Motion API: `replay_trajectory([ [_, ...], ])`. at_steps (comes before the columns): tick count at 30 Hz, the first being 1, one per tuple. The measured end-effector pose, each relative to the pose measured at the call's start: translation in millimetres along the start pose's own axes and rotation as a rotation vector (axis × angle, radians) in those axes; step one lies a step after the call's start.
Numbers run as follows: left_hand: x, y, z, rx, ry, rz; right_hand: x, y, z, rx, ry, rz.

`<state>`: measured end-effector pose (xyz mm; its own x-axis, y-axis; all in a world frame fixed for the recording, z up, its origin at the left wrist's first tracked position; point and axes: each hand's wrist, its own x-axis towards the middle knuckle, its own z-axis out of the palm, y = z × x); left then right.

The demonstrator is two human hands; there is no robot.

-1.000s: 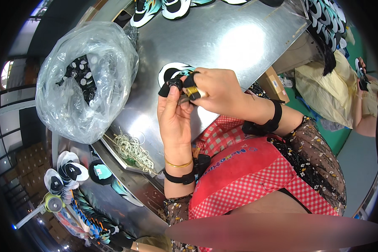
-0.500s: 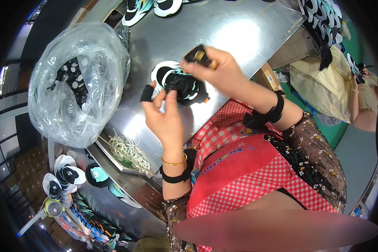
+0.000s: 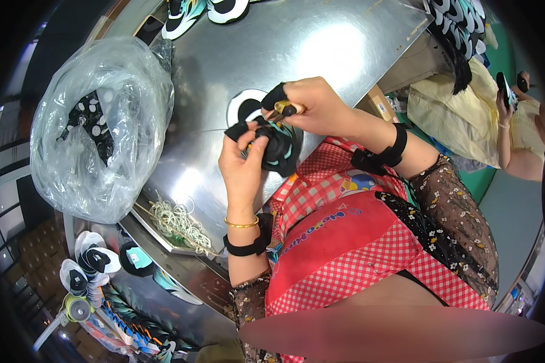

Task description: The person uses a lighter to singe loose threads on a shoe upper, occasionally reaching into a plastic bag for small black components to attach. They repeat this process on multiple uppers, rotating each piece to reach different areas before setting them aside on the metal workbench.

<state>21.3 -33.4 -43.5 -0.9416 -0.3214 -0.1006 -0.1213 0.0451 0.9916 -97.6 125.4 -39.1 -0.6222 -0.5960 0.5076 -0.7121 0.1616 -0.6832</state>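
In front of me is a black shoe upper (image 3: 280, 152) with teal and white markings. My left hand (image 3: 241, 166) pinches its top edge between thumb and fingers, a black cover on one finger. Closed around a small hand tool (image 3: 289, 109) with a yellow and black handle, my right hand (image 3: 318, 107) brings the tool's tip close to my left fingertips at the upper. What the tip touches is hidden by the fingers. Just beyond lies a white and black shoe piece (image 3: 243, 104), partly covered by the hands; I cannot tell if it belongs to the same upper.
On the left of the metal table (image 3: 224, 54) stands a clear plastic bag (image 3: 136, 139) of small black and white pieces. A tray of pale cords (image 3: 178, 222) sits nearer me. Shoe uppers (image 3: 227, 9) lie at the far edge; more hang far right, where another person (image 3: 524, 133) works.
My right hand has come down and left, bringing the tool to the upper beside my left fingers. The upper has shifted slightly toward me; my left hand still pinches it.
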Motion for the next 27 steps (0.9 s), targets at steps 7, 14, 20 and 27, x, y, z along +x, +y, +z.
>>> replay_trajectory([
  [7, -8, 7, 11, -0.343, 0.062, -0.05, 11, -53, -16, 0.544, 0.212, 0.519],
  [14, -9, 27, 8, -0.573, 0.064, -0.081, -10, -36, -10, -0.099, 0.087, -0.002],
  [20, -8, 29, 4, -0.644, 0.018, -0.102, -8, -41, 0, -0.106, 0.241, -0.102],
  [27, -7, 30, 6, -0.593, -0.055, -0.075, -10, -41, -3, -0.171, 0.157, -0.102],
])
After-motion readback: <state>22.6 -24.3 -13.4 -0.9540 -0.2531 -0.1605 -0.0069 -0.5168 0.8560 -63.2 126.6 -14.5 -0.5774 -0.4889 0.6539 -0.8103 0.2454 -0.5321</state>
